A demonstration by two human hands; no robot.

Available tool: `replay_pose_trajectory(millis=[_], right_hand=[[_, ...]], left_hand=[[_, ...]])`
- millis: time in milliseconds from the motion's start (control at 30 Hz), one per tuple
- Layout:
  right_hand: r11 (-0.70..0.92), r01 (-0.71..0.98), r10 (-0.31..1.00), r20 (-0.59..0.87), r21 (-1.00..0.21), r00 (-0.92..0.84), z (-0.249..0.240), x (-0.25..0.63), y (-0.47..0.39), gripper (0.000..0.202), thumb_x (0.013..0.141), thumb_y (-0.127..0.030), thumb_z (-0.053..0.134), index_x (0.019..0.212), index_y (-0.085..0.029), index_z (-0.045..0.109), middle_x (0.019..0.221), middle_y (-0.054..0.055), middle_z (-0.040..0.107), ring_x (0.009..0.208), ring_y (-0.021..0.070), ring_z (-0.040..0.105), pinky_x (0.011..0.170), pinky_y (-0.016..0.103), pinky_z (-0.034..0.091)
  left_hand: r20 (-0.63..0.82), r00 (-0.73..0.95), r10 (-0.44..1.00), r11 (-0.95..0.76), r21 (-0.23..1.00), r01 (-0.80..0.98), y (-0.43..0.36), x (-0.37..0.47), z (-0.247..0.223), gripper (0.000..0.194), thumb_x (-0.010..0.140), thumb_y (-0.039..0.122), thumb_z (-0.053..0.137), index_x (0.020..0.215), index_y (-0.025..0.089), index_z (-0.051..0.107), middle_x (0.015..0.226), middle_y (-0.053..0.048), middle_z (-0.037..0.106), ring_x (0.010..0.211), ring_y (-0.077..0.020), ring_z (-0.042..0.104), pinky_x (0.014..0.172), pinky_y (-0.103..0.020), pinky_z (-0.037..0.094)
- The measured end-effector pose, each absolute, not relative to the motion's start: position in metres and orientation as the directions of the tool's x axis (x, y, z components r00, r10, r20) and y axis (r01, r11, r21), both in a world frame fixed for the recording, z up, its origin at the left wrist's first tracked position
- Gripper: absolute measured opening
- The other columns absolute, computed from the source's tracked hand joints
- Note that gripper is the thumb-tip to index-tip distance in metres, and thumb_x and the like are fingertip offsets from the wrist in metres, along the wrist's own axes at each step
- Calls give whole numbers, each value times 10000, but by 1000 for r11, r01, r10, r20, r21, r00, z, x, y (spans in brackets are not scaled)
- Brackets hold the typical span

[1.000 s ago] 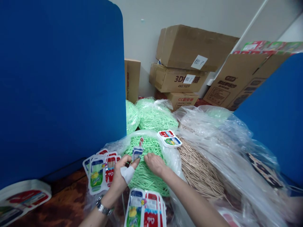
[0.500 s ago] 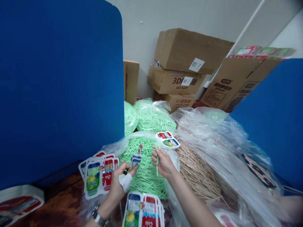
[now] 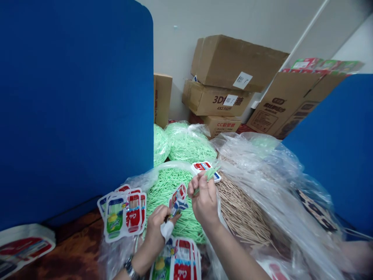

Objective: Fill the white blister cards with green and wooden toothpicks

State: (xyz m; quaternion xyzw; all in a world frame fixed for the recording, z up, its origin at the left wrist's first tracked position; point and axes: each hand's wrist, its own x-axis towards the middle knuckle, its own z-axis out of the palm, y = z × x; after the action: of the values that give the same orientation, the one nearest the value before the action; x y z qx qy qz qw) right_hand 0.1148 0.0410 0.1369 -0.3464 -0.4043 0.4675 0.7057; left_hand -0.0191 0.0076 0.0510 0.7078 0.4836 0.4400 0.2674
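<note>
My left hand [image 3: 159, 225], with white material around a finger, pinches a small red and blue printed packet [image 3: 178, 199] above the green sticks [image 3: 163, 186] in an open clear bag. To its right, my right hand [image 3: 204, 196] is closed round a few green sticks [image 3: 210, 174], whose tips point up and right. Just behind that hand a red and blue printed card [image 3: 201, 166] lies on the bag's edge. Filled packs [image 3: 115, 219] overlap at the left. Another stack of packs [image 3: 183, 264] lies at the bottom, partly behind my left hand.
Brown sticks [image 3: 241, 206] lie under clear plastic on the right. Blue partitions [image 3: 75, 97] stand on both sides. Cardboard boxes [image 3: 215, 100] are stacked at the back. A pile of cards [image 3: 26, 249] sits at the lower left. A blurred arm [image 3: 357, 254] shows at the right edge.
My left hand has moved right with the packet, which is now tilted. My right hand has turned and risen slightly, and the sticks in it now point up instead of down.
</note>
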Motion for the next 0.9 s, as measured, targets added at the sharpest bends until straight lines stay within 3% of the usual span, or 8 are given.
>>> replay_pose_trajectory(millis=[167, 300, 600, 700, 800, 900], right_hand=[[349, -164, 934, 328, -922, 142, 118, 107, 28, 183, 970, -407, 392, 906, -241, 432, 735, -36, 466, 707, 123, 532, 703, 290, 466], [378, 23, 915, 378, -925, 139, 114, 109, 23, 252, 982, -407, 345, 845, -230, 460, 804, -3, 509, 874, 157, 548, 863, 354, 429], [491, 249, 826, 538, -834, 172, 108, 111, 23, 251, 990, -360, 292, 869, -240, 477, 812, 25, 538, 1074, 205, 490, 950, 410, 374], [465, 305, 833, 528, -831, 165, 99, 109, 19, 219, 986, -359, 289, 966, -233, 467, 1032, 72, 552, 1165, 223, 447, 1007, 455, 338], [410, 394, 871, 481, -823, 99, 92, 113, 14, 252, 981, -385, 291, 1032, -219, 474, 1311, 120, 431, 1264, 256, 375, 1043, 496, 305], [450, 443, 869, 494, -775, -19, 92, 125, 13, 400, 960, -498, 294, 1181, -214, 468, 1422, 131, 350, 1338, 285, 300, 1081, 528, 259]], left_hand=[[370, 159, 916, -400, 797, 453, 6, -18, 57, 255, 856, 214, 571, 634, 198, 449, 642, 22, 479, 618, -155, 477, 574, -249, 338], [357, 181, 916, -400, 789, 467, 5, -17, 59, 232, 864, 223, 564, 653, 196, 473, 661, 12, 499, 632, -164, 490, 581, -258, 346], [331, 176, 927, -375, 822, 428, 1, -10, 65, 218, 826, 167, 575, 647, 202, 454, 647, 16, 483, 635, -164, 477, 573, -265, 340], [306, 156, 939, -343, 854, 392, 2, -9, 66, 247, 838, 177, 560, 630, 205, 429, 636, 27, 444, 615, -153, 455, 561, -261, 330], [325, 167, 931, -365, 847, 386, 4, -12, 68, 225, 862, 213, 555, 660, 201, 458, 656, 20, 456, 629, -156, 465, 576, -264, 345], [366, 203, 908, -418, 823, 385, 7, -18, 70, 210, 869, 247, 583, 684, 191, 499, 679, 1, 508, 657, -165, 494, 599, -268, 365]])
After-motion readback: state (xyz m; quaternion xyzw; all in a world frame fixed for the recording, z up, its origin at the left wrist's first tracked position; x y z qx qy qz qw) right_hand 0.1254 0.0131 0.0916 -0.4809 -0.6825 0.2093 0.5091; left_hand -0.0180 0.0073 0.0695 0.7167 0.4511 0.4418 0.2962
